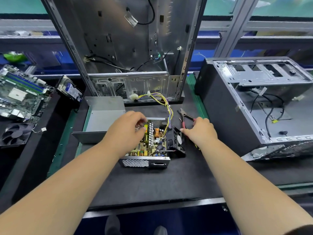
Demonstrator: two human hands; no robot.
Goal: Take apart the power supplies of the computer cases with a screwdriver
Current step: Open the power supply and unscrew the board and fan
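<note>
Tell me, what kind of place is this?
Probably a computer dismantling or recycling workbench: an opened grey metal power supply, stripped silver computer cases, and a loose green motherboard on the side.

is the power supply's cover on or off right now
Off. The power supply shows its bare circuit board from above, and the removed cover lies beside it.

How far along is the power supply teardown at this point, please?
Done: the cover is off and the fan hangs loose. In hand: the left hand works over the circuit board; the right hand is at the pliers. Left: freeing the board.
</note>
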